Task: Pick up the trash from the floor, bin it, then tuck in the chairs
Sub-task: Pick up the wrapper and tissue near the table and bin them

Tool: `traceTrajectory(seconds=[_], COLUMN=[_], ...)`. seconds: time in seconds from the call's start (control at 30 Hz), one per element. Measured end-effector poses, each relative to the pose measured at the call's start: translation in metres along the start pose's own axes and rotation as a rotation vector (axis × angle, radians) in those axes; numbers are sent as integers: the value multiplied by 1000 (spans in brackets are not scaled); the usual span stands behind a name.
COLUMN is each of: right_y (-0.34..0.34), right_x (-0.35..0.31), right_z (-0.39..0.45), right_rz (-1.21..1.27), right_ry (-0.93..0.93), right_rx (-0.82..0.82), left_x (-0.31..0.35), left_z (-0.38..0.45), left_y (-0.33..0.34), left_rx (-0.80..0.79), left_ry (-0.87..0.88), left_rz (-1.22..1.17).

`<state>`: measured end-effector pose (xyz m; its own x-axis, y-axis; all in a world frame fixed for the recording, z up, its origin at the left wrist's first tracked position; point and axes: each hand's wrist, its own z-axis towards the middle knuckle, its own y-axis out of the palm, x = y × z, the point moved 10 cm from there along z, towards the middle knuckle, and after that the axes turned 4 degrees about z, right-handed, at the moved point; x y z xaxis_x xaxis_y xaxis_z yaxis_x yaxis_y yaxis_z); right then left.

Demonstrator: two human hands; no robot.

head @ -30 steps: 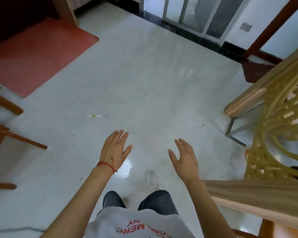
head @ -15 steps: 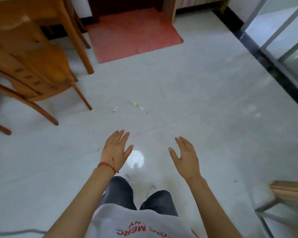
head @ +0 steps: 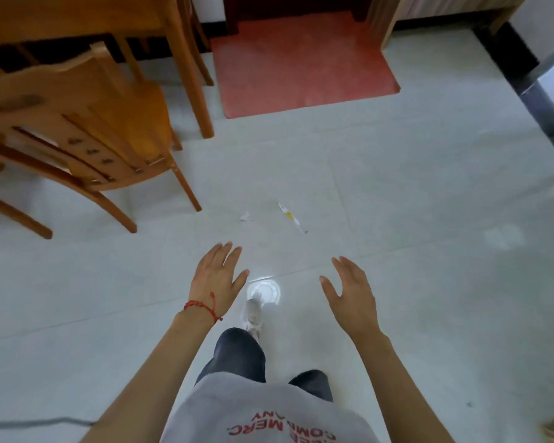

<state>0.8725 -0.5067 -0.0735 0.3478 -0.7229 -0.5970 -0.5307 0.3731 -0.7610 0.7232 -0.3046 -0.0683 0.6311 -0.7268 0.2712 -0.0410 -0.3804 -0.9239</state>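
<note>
You have swung round since a second ago; the pale carved chair and the glass door are out of view, and the wooden chair (head: 77,129) with the desk (head: 87,17) behind it now fills the upper left; that turn has brought the trash almost straight ahead of you, where before it lay off to your left.

Your left hand (head: 216,281) and right hand (head: 349,294) hang in front of you above the floor (head: 429,203), fingers spread, each grip open and empty; nothing is picked up yet.

The trash lies on the pale tiles just beyond your fingertips: a small crumpled white scrap (head: 245,216), and close to its right a thin white-and-yellow wrapper (head: 291,217) lying at a slant; the two are near each other but apart, both between you and the red mat (head: 301,62); the scrap sits a short way from the nearest chair leg.

One shoe (head: 252,314) is forward beside a bright round reflection on the tile, so you look to be mid-step toward the litter; I judge the task barely begun, with the approach nearly closed.

Next you will need to bend and pinch each piece; both look flat and light, so the wrapper may slide on the glossy tile rather than lift; no bin shows in this view; the chair stands pulled out from the desk, waiting for later.
</note>
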Motion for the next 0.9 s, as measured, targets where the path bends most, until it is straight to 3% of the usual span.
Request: traceTrajectory(seconds=[0.3, 0.67, 0.9], right_y=[-8, 8, 42], right_x=[-40, -45, -27], right_z=[112, 250, 325], right_rz=[10, -22, -79], right_ry=[38, -26, -65], right_rx=[53, -107, -202], left_x=[-10, -29, -54], left_z=[133, 233, 290], left_y=[-51, -42, -2], left_rx=[18, 3, -29], left_ry=[81, -87, -228], left_rz=[-14, -47, -127])
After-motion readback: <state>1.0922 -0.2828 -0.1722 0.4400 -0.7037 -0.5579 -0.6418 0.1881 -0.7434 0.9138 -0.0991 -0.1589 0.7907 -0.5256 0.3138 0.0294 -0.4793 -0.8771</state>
